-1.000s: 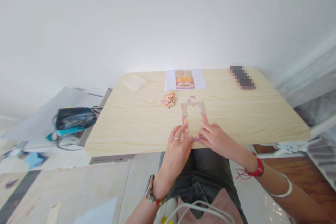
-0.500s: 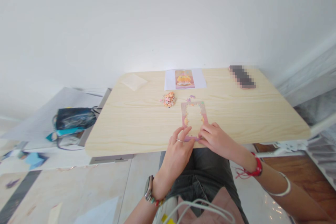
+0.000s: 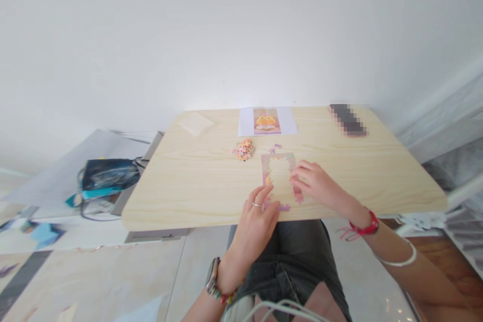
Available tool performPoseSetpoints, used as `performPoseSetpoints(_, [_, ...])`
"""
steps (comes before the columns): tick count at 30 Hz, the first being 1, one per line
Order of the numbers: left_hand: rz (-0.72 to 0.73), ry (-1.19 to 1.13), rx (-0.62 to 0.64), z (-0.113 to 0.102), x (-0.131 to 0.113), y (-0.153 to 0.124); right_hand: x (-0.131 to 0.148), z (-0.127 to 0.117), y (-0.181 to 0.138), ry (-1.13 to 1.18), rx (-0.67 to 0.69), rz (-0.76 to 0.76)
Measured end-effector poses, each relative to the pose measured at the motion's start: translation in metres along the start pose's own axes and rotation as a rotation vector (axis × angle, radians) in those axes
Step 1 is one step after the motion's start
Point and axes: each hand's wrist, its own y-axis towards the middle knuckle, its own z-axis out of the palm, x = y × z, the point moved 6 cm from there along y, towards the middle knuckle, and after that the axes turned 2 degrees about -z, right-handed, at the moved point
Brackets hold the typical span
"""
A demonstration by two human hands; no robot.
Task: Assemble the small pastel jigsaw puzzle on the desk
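Note:
A jigsaw puzzle border [image 3: 266, 171] of pink and purple pieces lies near the table's front edge, around a bare middle. Its right strip [image 3: 298, 195] slants outward at the bottom, apart from the purple bottom row [image 3: 284, 208]. My left hand [image 3: 259, 214] rests at the lower left corner, fingers spread. At the right strip, the bent fingers of my right hand [image 3: 313, 179] are closed on its edge, partly covering it. A pile of loose puzzle pieces [image 3: 245, 149] sits to the upper left. Purple pieces [image 3: 275, 148] lie just above the border.
Behind the pieces lies a sheet with a printed yellow picture [image 3: 267, 122]. A pale paper [image 3: 196, 124] is at the table's back left, a blurred-out dark phone-like object [image 3: 347, 119] at the back right. A dark bag [image 3: 109, 174] stands left of the table.
My right hand has moved up from the lower right corner to the border's right side. The right strip's lower end has swung outward, leaving a gap. My left hand stays nearly in place.

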Motion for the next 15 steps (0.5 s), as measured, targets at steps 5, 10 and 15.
performPoseSetpoints(5, [-0.022, 0.015, -0.017, -0.004, 0.002, 0.002, -0.052, 0.001, 0.056, -0.065, -0.036, 0.149])
performPoseSetpoints(10, [-0.02, 0.024, -0.046, -0.005, 0.005, -0.001, -0.067, 0.02, 0.091, -0.07, 0.064, 0.099])
performPoseSetpoints(15, [-0.031, 0.017, -0.064, -0.008, 0.009, -0.002, -0.056, 0.027, 0.1, 0.03, 0.129, -0.026])
